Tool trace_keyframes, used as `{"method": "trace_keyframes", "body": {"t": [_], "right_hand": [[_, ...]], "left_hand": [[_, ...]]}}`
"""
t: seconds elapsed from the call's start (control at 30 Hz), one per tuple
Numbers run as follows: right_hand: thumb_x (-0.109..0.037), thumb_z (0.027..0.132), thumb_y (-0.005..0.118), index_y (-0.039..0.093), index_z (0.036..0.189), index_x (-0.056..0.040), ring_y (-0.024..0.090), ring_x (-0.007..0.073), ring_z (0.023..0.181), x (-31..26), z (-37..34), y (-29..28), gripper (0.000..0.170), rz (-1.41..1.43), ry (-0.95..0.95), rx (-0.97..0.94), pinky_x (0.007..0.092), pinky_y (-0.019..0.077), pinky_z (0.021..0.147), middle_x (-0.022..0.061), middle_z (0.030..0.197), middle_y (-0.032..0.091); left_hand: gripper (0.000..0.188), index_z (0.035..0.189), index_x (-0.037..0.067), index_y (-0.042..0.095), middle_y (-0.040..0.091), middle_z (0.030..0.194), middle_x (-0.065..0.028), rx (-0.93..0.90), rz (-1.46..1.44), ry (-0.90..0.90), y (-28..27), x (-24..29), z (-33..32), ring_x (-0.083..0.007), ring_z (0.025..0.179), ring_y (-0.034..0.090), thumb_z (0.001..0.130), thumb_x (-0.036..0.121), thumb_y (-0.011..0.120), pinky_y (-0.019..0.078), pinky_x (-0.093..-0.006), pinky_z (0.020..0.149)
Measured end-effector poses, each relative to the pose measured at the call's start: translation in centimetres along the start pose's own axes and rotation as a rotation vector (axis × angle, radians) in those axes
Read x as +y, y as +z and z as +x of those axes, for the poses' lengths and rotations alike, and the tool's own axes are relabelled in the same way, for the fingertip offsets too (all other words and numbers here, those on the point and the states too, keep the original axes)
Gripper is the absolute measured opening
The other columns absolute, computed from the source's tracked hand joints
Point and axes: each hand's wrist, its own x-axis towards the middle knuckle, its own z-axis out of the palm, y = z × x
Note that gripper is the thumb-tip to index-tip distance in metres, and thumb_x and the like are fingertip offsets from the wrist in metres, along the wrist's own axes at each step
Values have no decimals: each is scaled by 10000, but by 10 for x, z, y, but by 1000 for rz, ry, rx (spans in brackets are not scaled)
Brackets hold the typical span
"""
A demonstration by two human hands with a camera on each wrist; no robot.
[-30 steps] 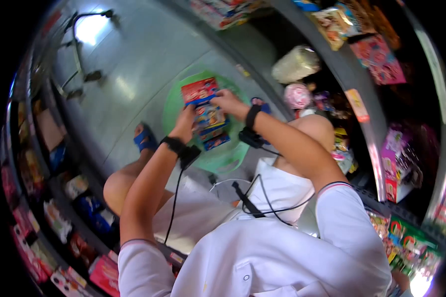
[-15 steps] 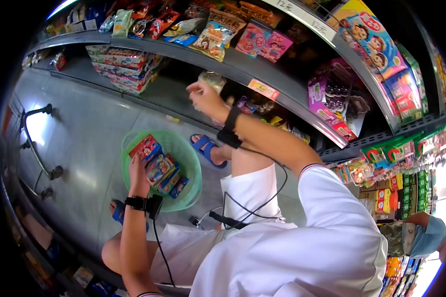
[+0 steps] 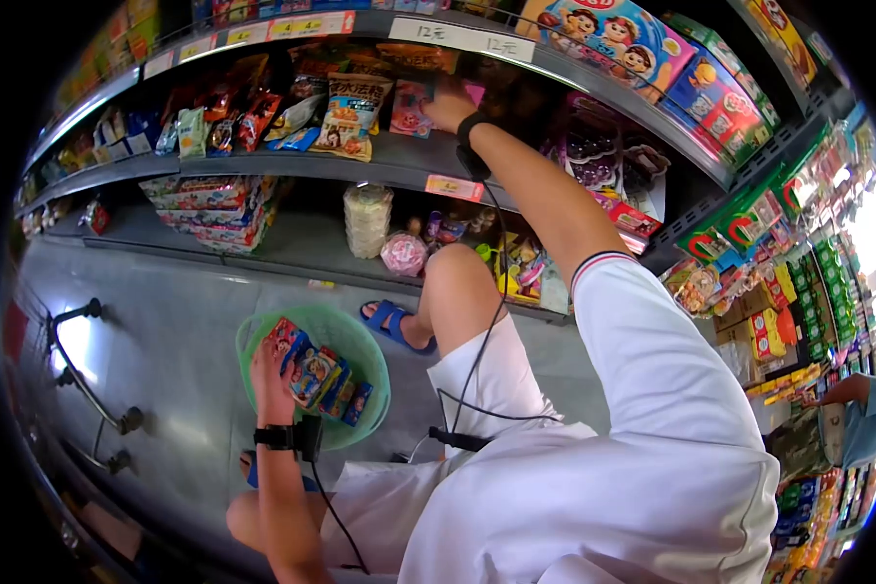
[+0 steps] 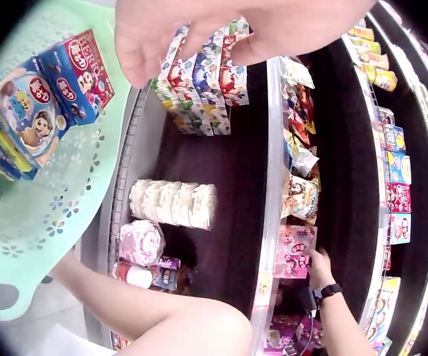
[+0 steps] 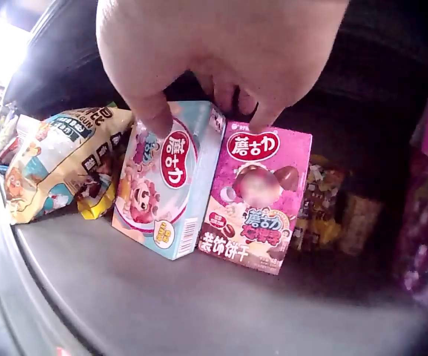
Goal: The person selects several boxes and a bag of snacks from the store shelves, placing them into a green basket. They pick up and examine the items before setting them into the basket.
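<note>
In the right wrist view my right hand (image 5: 221,52) reaches over two upright biscuit boxes on a shelf. Its thumb lies on the light-blue and pink box (image 5: 158,182), a finger tip rests on the top of the magenta box (image 5: 255,196), and other fingers curl down behind them. My left hand (image 3: 272,384) is at the left side of a green plastic basket (image 3: 380,389), fingers loosely bent, nothing between them in the left wrist view. Inside the basket lie several snack boxes, among them a blue one (image 4: 28,115) and a red one (image 4: 89,70).
A yellowish snack bag (image 5: 66,163) leans left of the biscuit boxes. Purple packets (image 3: 594,146) stand to their right. The lower shelf carries stacked cartons (image 3: 214,209) and a pink round pack (image 3: 404,253). A metal-legged stand (image 3: 88,360) is on the floor at left.
My right hand has left the basket boxes and moved up and across to the biscuit boxes on the shelf. The left hand has stayed by the basket. The head view has turned toward the shelves.
</note>
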Motion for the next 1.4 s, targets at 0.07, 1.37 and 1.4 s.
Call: {"method": "trace_keyframes", "body": {"t": [0.07,1.37,1.4], "right_hand": [[-283,740,632,507,1160,8,492,421,1120,-3,1,4,526,-21,21,-64,448,437,930,262,1182,511],[-200,825,713,503,1212,75,595,153,974,-246,-219,108,518,1231,384,-1314,267,482,834,101,1089,598],[-207,815,724,514,1198,81,594,154,969,-251,-219,110,523,1201,286,-1271,271,481,832,104,1095,596]], "left_hand": [[456,1272,101,477,495,1264,-42,-9,-9,3,-3,-1,0,-172,1168,468,917,377,553,372,-368,970],[564,1403,89,342,435,1353,-82,426,28,8,-40,-25,21,-220,1249,388,911,265,555,328,-365,1007],[539,1398,87,354,440,1354,-83,405,72,147,-42,-24,26,-225,1257,388,917,227,553,338,-352,1001]]}}
